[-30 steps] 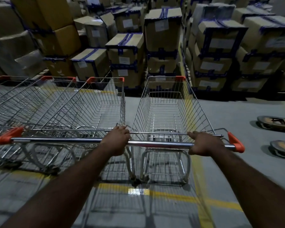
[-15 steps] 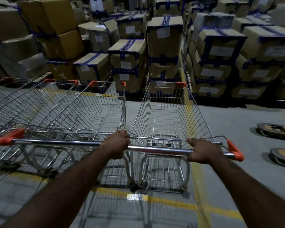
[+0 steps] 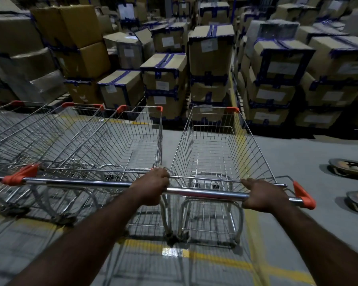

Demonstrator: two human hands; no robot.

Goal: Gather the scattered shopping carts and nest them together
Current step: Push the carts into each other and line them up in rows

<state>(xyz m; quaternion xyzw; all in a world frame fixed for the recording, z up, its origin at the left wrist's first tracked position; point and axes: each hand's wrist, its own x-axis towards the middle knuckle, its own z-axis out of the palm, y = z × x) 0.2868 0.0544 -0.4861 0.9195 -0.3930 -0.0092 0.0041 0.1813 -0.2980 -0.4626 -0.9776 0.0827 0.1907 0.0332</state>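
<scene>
a: head view; state the hands.

b: left hand (image 3: pixel 151 187) and right hand (image 3: pixel 260 196) are both closed in a full wrap on the handle bar (image 3: pixel 205 194) of the held cart (image 3: pixel 211 153); the left hand sits at the bar's left end, the right hand short of the orange end cap (image 3: pixel 304 195).

a: where does the cart lie from the hands?

b: directly ahead of both; its long axis runs straight away from the hands toward the stacked boxes (image 3: pixel 211 50).

a: and the other carts?

b: the row of carts (image 3: pixel 87 141) stands just left of the left hand, side by side with the held cart, axes roughly parallel; the left hand is the nearer. judgement: nesting calls for bringing the held cart in line behind one of that row, not beside it.

a: limits of the view?

b: the row's far left runs out of frame; wheels are dim and blurred; whether those carts are already nested cannot be told.
</scene>
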